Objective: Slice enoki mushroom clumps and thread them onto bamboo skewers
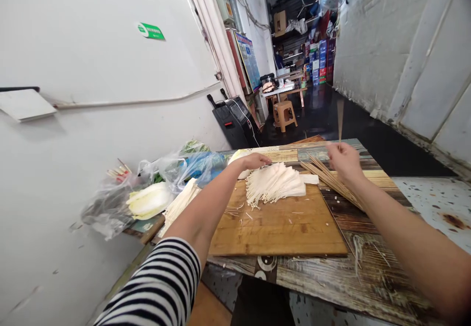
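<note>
A fanned pile of white enoki mushrooms (275, 183) lies on the wooden cutting board (279, 232). My left hand (256, 160) reaches over the far edge of this pile, fingers stretched to the right and apparently touching it; their tips are partly hidden. To the right, my right hand (345, 161) is raised above the table, closed around a thin bamboo skewer (340, 120) that points upward and is smeared by motion. Below that hand, a loose bundle of bamboo skewers (331, 178) rests across the board's right edge and the tabletop.
Left of the board are more enoki mushrooms (182, 203), a halved napa cabbage (149, 201) and plastic bags (110, 208). Another pale cabbage piece (237, 156) sits behind my left forearm. A black speaker case (235, 120) stands by the wall, with a brown stool (284, 115) farther back.
</note>
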Available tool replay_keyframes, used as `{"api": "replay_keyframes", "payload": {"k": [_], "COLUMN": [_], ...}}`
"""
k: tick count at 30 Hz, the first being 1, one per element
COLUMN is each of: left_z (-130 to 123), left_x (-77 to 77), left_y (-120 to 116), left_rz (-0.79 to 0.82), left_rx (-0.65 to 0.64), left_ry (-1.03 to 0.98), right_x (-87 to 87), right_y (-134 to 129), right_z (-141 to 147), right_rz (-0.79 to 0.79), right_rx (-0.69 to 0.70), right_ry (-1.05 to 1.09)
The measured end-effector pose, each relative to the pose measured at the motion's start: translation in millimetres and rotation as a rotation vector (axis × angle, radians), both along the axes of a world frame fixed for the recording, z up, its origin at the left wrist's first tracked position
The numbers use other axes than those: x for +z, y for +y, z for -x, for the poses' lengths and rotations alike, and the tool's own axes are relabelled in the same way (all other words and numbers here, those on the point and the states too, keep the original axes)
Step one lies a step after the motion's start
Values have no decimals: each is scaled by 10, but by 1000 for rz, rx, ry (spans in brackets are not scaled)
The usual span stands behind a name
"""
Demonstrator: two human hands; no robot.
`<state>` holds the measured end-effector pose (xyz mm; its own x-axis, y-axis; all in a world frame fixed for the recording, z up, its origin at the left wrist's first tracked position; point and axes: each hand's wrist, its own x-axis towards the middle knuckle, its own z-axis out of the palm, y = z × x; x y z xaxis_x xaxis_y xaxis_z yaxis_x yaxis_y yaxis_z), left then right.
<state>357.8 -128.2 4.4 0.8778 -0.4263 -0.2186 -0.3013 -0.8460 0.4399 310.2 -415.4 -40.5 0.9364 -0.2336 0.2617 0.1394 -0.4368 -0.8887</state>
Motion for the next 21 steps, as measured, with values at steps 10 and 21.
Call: {"api": "replay_keyframes", "payload": {"k": [10,21], "left_z": [-79,-178], "left_x": [-63,-101], "left_y": [-64,-78], "left_rz": [-10,28], "left_rx": [-106,-100], "left_ry": [126,116], "right_x": [-100,-21], "right_y": [1112,1332], "right_z": [235,417], "right_rz": [63,367], "right_rx": [276,106], "right_ry": [56,-15]}}
